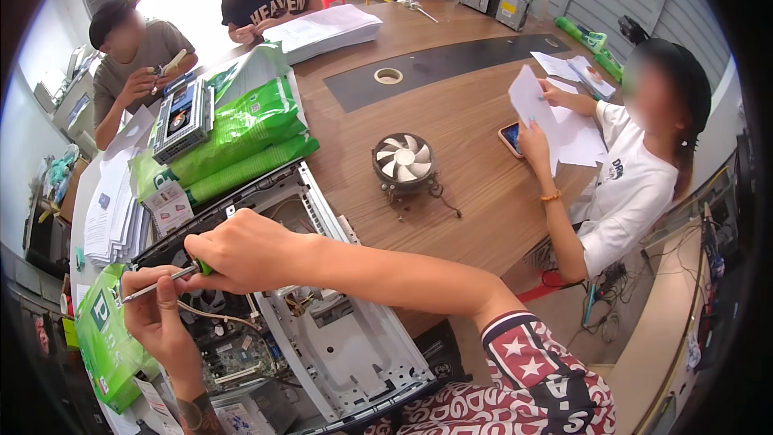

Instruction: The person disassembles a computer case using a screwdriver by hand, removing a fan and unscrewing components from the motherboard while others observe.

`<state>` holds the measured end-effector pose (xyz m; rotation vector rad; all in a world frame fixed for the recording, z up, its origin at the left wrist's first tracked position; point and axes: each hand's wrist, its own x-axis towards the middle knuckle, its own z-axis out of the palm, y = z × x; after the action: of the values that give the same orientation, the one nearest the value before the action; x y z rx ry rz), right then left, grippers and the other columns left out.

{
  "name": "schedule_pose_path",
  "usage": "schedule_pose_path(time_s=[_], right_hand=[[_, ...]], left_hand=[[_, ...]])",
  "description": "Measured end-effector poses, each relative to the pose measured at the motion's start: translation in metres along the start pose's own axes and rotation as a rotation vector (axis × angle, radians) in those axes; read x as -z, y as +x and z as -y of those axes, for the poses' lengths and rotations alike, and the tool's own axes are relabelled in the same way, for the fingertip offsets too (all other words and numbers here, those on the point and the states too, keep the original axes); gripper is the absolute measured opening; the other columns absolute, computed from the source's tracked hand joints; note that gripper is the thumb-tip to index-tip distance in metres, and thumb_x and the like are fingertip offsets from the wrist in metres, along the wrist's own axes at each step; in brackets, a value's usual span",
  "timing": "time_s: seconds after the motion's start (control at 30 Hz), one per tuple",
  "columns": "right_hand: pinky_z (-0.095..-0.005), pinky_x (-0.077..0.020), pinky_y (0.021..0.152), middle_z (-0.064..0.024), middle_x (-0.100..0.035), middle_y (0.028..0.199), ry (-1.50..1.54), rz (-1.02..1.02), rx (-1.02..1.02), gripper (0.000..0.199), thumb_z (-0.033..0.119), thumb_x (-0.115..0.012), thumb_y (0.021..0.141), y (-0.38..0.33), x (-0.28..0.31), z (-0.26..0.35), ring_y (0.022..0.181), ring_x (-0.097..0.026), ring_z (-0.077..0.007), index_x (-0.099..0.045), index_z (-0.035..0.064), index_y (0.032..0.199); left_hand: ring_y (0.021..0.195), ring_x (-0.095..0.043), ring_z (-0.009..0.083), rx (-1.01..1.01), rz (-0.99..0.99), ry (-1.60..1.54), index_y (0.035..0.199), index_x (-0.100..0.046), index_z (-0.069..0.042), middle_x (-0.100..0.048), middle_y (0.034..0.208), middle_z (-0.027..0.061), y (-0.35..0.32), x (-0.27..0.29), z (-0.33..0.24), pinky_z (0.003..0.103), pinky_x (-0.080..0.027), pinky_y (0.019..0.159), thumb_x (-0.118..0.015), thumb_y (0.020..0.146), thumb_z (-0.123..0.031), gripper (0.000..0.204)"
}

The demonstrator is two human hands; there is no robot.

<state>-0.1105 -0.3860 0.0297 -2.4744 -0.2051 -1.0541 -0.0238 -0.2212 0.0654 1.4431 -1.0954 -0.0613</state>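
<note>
My right hand (250, 250) is closed around the green handle of a screwdriver (185, 273), reaching across from the right. The metal shaft points left and slightly down. At the shaft my left hand (163, 324) has its thumb and fingers closed; whether a small screw is also between them cannot be made out. Beneath both hands lies an opened desktop computer case (354, 354), with a green circuit board (233, 358), cables and metal framing inside. My right forearm hides part of its interior.
A cooling fan with a heatsink (403, 159) stands on the wooden table (459, 137). Green bags (250, 121) beyond the case carry a metal drive unit (183, 119). Papers (113, 201) lie at left. A person at right holds sheets (533, 117); others work across the table.
</note>
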Motion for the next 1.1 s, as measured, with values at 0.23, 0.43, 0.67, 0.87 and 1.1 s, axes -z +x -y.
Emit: schedule_pose_path(time_s=[0.23,0.43,0.67,0.87,1.1], right_hand=[[-0.0436,-0.0496,0.054,-0.0127,-0.061,0.065,-0.012,-0.016,-0.013,0.045,0.046,-0.065,0.094,0.003,-0.003,-0.004,0.06,-0.064,-0.0356,-0.05,0.0043,0.082],[-0.0438,-0.0495,0.055,-0.0134,-0.059,0.059,0.0,-0.044,-0.087,0.047,0.048,-0.066,0.092,0.003,0.003,-0.009,0.059,-0.063,-0.0378,-0.052,0.0048,0.082],[-0.0428,-0.05,0.055,-0.0135,-0.062,0.062,-0.024,0.024,-0.052,0.047,0.049,-0.064,0.093,0.002,0.006,-0.007,0.059,-0.064,-0.0362,-0.054,0.0037,0.084],[-0.0426,-0.0504,0.055,-0.0138,-0.062,0.062,-0.036,0.02,-0.04,0.047,0.048,-0.063,0.094,0.001,0.005,-0.007,0.059,-0.064,-0.036,-0.055,0.0031,0.083],[-0.0439,-0.0496,0.055,-0.0155,-0.06,0.059,0.002,0.08,-0.039,0.048,0.048,-0.063,0.094,0.001,0.01,-0.002,0.059,-0.063,-0.0379,-0.054,0.0032,0.079]], left_hand=[[0.084,-0.062,0.0132,-0.005,0.072,0.023,0.105,-0.058,0.002,-0.065,0.091,0.0092,0.008,0.016,0.001,0.026,-0.049,0.077,-0.058,0.102,-0.012,0.015],[0.086,-0.065,0.0159,-0.106,0.032,0.099,0.113,-0.061,0.003,-0.068,0.095,0.0104,0.02,0.041,0.001,0.027,-0.048,0.077,-0.055,0.104,-0.019,0.024],[0.083,-0.064,0.0152,-0.13,0.047,0.13,0.102,-0.062,0.003,-0.065,0.093,0.0093,0.018,0.043,-0.001,0.026,-0.047,0.075,-0.057,0.103,-0.015,0.019],[0.076,-0.058,0.0113,-0.198,0.062,0.26,0.098,-0.062,0.002,-0.064,0.092,0.0084,0.018,0.048,0.001,0.023,-0.042,0.067,-0.058,0.101,-0.011,0.014],[0.065,-0.054,0.0117,-0.13,0.134,0.434,0.086,-0.06,0.003,-0.061,0.077,0.007,0.021,0.062,-0.004,0.024,-0.039,0.058,-0.06,0.099,-0.011,0.019]])
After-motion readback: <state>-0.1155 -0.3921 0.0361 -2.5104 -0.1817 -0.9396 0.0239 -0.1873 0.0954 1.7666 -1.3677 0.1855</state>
